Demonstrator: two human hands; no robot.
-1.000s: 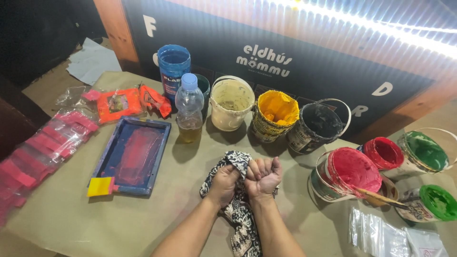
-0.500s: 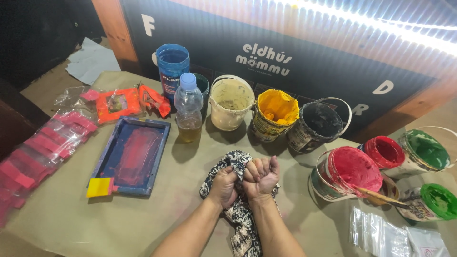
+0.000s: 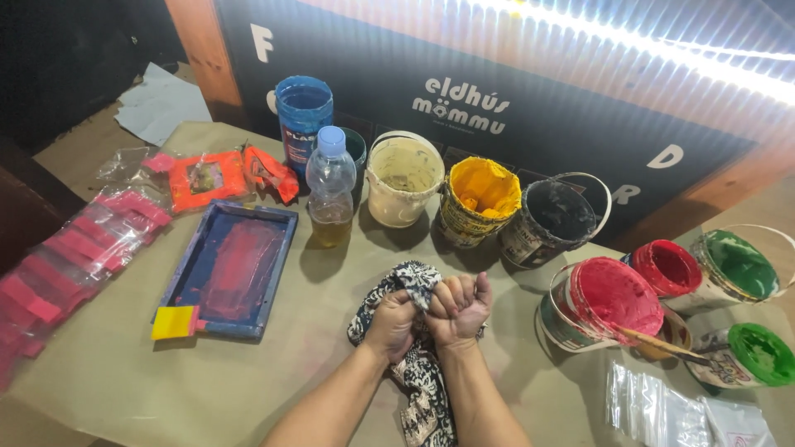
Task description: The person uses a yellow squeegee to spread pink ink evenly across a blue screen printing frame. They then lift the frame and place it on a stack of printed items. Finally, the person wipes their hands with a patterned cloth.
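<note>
both hands sit together at the near middle of the paper-covered table (image 3: 248, 389). the left hand (image 3: 391, 324) and the right hand (image 3: 458, 309) are each curled into a tight fist, fingers wrapped narrow around a black-and-white patterned cloth (image 3: 418, 381), knuckles touching. the cloth bunches up above the fists and trails down between the forearms toward the near edge.

left of the hands lies a blue-framed printing screen (image 3: 230, 269) stained pink, with a yellow block (image 3: 174, 322) at its near corner. just beyond the hands stands a clear plastic bottle (image 3: 330, 186) with amber liquid, then a row of 4 paint tubs: blue (image 3: 304, 112), cream (image 3: 404, 178), yellow (image 3: 479, 199) and black (image 3: 551, 219). to the right sit 2 red tubs (image 3: 609, 298) and 2 green ones (image 3: 737, 265). pink packets in clear bags (image 3: 74, 248) lie far left.
</note>
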